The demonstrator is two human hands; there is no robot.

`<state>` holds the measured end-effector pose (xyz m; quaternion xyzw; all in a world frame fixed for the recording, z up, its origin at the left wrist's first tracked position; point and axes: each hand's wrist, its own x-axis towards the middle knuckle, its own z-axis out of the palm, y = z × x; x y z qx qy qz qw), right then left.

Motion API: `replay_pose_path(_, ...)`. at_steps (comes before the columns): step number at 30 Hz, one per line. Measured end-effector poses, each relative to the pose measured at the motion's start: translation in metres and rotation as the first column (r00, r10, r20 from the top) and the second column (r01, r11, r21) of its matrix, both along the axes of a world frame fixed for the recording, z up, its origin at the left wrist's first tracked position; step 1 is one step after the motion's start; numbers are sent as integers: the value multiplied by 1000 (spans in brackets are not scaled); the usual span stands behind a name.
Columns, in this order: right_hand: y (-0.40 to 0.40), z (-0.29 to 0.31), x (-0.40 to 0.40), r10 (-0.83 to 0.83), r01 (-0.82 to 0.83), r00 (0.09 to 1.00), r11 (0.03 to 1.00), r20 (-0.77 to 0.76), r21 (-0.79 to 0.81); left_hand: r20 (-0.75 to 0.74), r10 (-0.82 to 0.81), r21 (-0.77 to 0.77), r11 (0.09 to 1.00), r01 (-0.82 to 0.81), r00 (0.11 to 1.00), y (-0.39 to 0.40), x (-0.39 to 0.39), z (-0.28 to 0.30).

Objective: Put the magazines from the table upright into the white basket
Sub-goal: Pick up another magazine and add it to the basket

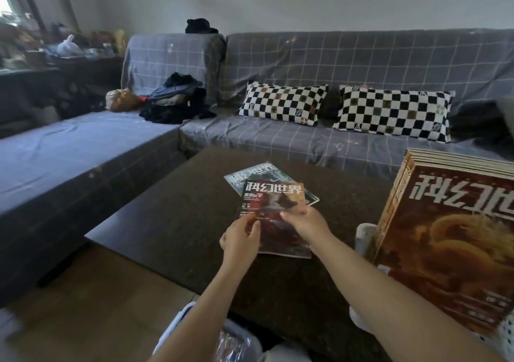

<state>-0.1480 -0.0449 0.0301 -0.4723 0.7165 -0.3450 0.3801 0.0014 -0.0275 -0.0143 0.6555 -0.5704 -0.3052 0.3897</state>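
A red-covered magazine [271, 203] is in the middle of the dark table [172, 222], and both my hands hold it. My left hand [240, 240] grips its lower left edge. My right hand [304, 222] grips its right side. Under its far end lies a grey-green magazine [250, 173], flat on the table. At the right stands the white basket [365, 237] with several magazines [450, 239] upright in it, an orange dragon cover facing me.
A grey checked sofa [278, 55] wraps the far and left sides of the table, with two black-and-white checkered pillows [283, 102] and a pile of dark clothes [175, 100]. A white bin with a plastic liner [211, 336] sits on the floor below my arms.
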Motion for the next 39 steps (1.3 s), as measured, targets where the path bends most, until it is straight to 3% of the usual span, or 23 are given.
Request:
replay_pose_path(3,-21,-4,1,21,-16,999,993,-43,114,103,18,80,996,-26,995,-20,10,-13)
replay_pose_path(6,-31,-6,-1,14,-8,999,984,-34,177,42,17,110,994,-21,999,-34,16,-18)
replay_pose_path(10,-34,-5,-2,78,-28,980,965,-182,262,11,64,198,978,-64,998,-48,26,-10)
replay_pose_path(15,-23,-2,-5,33,-18,999,940,-37,341,-258,-52,314,940,135,965,-38,39,-5)
replay_pose_path(18,-10,4,-2,-20,-22,993,937,118,348,-255,-76,210,969,132,964,-20,49,2)
replay_pose_path(24,34,20,1,-7,-41,916,993,402,109,-429,-92,9,994,106,899,39,72,47)
replay_pose_path(30,95,52,-14,155,-49,844,976,514,-213,-467,-206,-174,975,139,860,104,69,104)
replay_pose_path(39,166,91,-81,135,39,920,903,367,-429,-453,-384,-308,914,263,805,138,10,128)
